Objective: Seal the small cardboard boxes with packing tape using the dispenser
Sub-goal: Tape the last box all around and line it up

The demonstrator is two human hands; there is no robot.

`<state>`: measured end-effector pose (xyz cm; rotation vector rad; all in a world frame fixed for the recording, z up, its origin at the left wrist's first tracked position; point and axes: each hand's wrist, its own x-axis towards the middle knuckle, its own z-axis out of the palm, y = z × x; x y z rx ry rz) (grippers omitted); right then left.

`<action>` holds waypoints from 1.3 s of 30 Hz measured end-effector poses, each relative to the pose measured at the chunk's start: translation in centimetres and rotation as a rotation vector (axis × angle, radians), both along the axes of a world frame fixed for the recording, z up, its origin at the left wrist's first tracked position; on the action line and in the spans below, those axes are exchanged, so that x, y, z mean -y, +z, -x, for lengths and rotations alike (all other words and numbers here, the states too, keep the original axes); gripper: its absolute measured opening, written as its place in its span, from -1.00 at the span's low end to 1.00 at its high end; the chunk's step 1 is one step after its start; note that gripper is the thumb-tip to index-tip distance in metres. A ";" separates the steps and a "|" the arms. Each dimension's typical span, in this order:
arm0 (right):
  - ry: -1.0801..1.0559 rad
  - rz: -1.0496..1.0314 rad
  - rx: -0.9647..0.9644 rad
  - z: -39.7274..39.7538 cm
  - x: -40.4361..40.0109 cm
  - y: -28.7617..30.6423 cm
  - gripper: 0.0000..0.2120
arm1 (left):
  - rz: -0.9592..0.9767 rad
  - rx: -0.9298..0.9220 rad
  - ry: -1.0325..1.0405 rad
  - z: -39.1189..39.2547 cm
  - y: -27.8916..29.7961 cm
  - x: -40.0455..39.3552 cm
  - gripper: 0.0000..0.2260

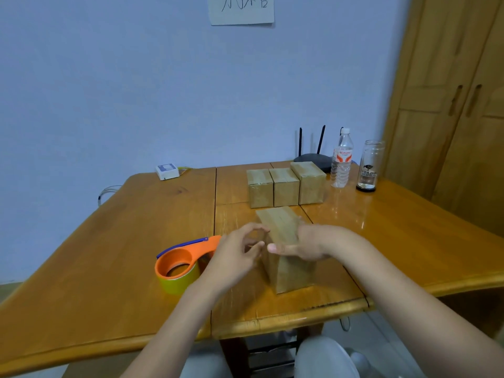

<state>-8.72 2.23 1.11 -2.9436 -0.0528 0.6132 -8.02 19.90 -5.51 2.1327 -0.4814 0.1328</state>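
Observation:
A small cardboard box (283,227) stands near the front of the wooden table (136,241), its top glossy with tape. My right hand (305,242) rests on the box's right side, thumb laid across its front top edge. My left hand (237,255) sits at the box's left edge, fingers curled with thumb and forefinger close together at the edge. Whether they pinch tape cannot be made out. The orange tape dispenser (178,264), loaded with a yellowish roll, lies on the table just left of my left hand, untouched.
Three taped boxes (286,186) stand in a row behind the box. A water bottle (341,159), a glass jar (368,166) and a black router (312,158) are at the back right. A white device (167,171) lies back left. A wooden wardrobe (450,105) stands right.

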 end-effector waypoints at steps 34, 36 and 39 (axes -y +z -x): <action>-0.005 -0.993 -0.055 -2.9 3.6 -2.7 0.14 | 0.516 -0.387 -0.216 -2.1 -0.2 0.8 -0.51; -0.002 -1.017 -0.079 -2.6 3.6 -3.3 0.13 | 0.590 -0.396 -0.206 -1.9 -0.6 1.1 -0.53; -0.050 -1.229 -0.171 -2.5 4.0 -5.1 0.02 | 0.692 -0.423 -0.266 -2.0 -1.3 0.8 -0.55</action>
